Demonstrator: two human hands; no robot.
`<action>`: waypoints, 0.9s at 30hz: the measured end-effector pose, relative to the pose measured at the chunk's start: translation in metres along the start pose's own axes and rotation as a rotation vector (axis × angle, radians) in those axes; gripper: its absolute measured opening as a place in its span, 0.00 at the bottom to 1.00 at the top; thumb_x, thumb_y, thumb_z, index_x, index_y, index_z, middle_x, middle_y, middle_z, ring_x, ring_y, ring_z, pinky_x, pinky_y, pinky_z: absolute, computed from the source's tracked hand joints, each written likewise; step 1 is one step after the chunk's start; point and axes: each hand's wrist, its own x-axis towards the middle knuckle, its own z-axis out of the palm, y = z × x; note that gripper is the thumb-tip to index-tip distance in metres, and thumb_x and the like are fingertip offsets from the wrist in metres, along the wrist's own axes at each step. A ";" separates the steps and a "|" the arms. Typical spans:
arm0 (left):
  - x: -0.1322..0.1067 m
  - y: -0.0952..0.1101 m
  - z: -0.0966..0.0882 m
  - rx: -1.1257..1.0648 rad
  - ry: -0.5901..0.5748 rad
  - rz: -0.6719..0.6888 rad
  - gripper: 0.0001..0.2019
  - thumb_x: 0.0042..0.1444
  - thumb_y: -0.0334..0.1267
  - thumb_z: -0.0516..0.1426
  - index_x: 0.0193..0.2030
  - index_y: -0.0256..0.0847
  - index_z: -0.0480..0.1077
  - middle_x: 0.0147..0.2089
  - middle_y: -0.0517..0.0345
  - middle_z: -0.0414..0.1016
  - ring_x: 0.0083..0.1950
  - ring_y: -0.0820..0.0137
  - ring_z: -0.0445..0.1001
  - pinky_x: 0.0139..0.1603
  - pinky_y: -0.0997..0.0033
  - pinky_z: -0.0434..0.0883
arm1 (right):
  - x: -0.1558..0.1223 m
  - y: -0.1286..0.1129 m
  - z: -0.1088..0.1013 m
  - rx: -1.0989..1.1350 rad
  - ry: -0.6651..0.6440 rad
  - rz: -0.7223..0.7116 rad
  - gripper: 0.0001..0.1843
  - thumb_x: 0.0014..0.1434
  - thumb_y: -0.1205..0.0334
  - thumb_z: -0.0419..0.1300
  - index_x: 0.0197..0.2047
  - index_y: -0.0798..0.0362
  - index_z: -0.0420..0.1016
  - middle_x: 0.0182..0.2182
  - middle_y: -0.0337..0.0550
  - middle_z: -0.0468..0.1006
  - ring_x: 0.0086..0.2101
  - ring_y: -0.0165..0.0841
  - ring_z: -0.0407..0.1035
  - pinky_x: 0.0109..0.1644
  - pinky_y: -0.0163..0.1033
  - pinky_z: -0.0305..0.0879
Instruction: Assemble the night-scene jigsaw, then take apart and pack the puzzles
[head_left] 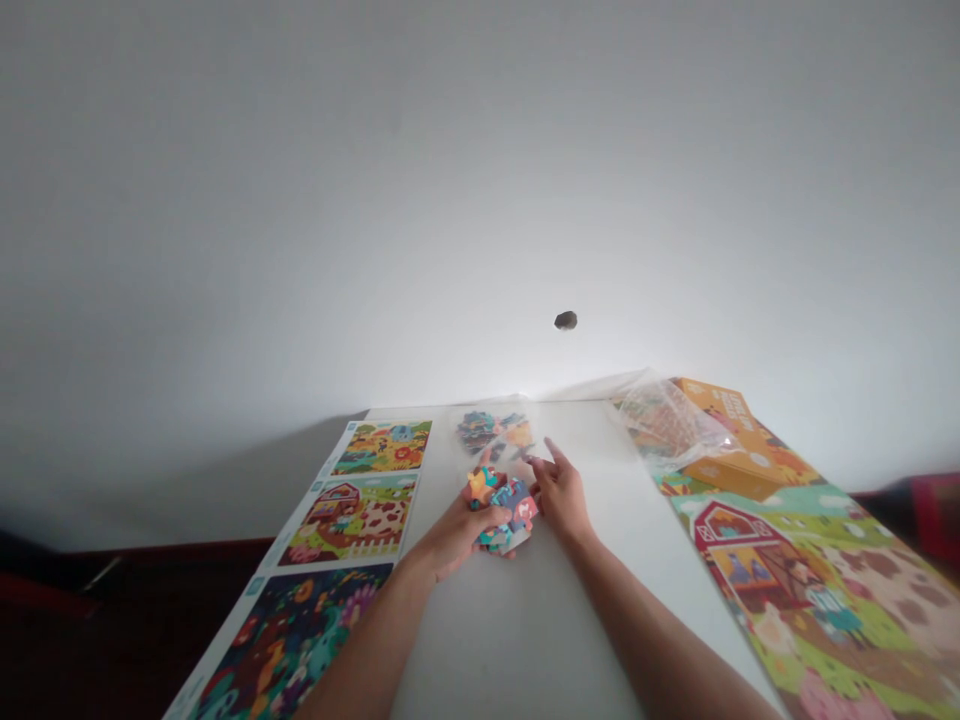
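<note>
My left hand (pixel 461 530) is closed around a loose bunch of jigsaw puzzle pieces (pixel 516 508) in blue, teal, orange and red, its thumb pressed across them. Just to their right is my right hand (pixel 562 500), with its index finger stretched out and the other fingers partly bent. I see nothing plainly gripped in it; whether its fingertips touch the pieces is unclear. Beyond both hands, a clear plastic bag (pixel 517 432) with more dark and orange puzzle pieces lies on the white table (pixel 480 640).
A printed sheet (pixel 346 515) with several pictures runs along the left side. To the right lies a large farm picture (pixel 817 590), with an orange puzzle box (pixel 731 425) and a crumpled clear plastic bag (pixel 667 425) at its far end. The white wall (pixel 480 200) behind has a hole.
</note>
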 end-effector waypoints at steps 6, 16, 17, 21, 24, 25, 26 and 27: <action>0.010 -0.001 -0.001 -0.006 0.215 0.008 0.26 0.49 0.39 0.65 0.54 0.43 0.63 0.41 0.52 0.80 0.36 0.59 0.81 0.33 0.60 0.77 | -0.009 -0.011 0.002 0.076 -0.089 -0.097 0.28 0.53 0.52 0.64 0.56 0.51 0.71 0.43 0.44 0.77 0.23 0.23 0.62 0.24 0.30 0.60; 0.013 -0.002 0.002 -0.080 0.241 0.034 0.22 0.48 0.38 0.65 0.49 0.38 0.68 0.39 0.49 0.80 0.36 0.58 0.81 0.34 0.57 0.78 | -0.015 -0.020 0.010 0.498 -0.109 0.198 0.19 0.50 0.49 0.66 0.34 0.57 0.74 0.17 0.30 0.65 0.12 0.17 0.45 0.16 0.30 0.35; 0.013 -0.002 0.002 -0.098 0.255 0.057 0.21 0.47 0.37 0.66 0.49 0.38 0.69 0.38 0.50 0.80 0.36 0.58 0.81 0.34 0.59 0.78 | -0.016 -0.021 0.011 0.498 -0.113 0.203 0.18 0.50 0.50 0.66 0.33 0.57 0.74 0.16 0.30 0.65 0.12 0.18 0.46 0.16 0.30 0.35; 0.015 -0.001 0.009 -0.187 0.300 0.208 0.20 0.46 0.35 0.67 0.46 0.39 0.69 0.37 0.55 0.80 0.37 0.63 0.80 0.35 0.64 0.77 | -0.021 -0.023 0.012 0.499 -0.158 0.186 0.14 0.52 0.53 0.64 0.29 0.56 0.72 0.15 0.31 0.66 0.11 0.19 0.48 0.15 0.30 0.36; 0.018 -0.002 0.013 -0.241 0.325 0.334 0.19 0.45 0.35 0.67 0.43 0.40 0.69 0.35 0.60 0.79 0.34 0.68 0.78 0.34 0.69 0.75 | -0.025 -0.023 0.013 0.507 -0.301 0.164 0.14 0.54 0.54 0.62 0.27 0.57 0.72 0.15 0.33 0.67 0.11 0.20 0.51 0.15 0.30 0.38; 0.019 -0.003 0.014 -0.250 0.343 0.364 0.18 0.44 0.35 0.68 0.42 0.40 0.69 0.33 0.62 0.79 0.31 0.70 0.77 0.32 0.71 0.74 | -0.027 -0.023 0.014 0.500 -0.357 0.160 0.14 0.54 0.54 0.62 0.27 0.57 0.72 0.15 0.34 0.68 0.11 0.21 0.53 0.15 0.30 0.40; 0.020 -0.004 0.014 -0.254 0.372 0.385 0.18 0.44 0.36 0.68 0.41 0.40 0.69 0.30 0.64 0.77 0.28 0.72 0.76 0.30 0.74 0.73 | -0.030 -0.023 0.015 0.486 -0.413 0.158 0.13 0.54 0.55 0.61 0.28 0.58 0.73 0.15 0.34 0.69 0.11 0.21 0.54 0.15 0.30 0.41; 0.021 -0.005 0.013 -0.249 0.389 0.376 0.18 0.44 0.38 0.68 0.40 0.40 0.69 0.28 0.65 0.76 0.26 0.74 0.74 0.27 0.75 0.71 | -0.033 -0.023 0.016 0.466 -0.465 0.160 0.13 0.53 0.55 0.61 0.28 0.58 0.74 0.16 0.35 0.70 0.11 0.22 0.55 0.15 0.30 0.42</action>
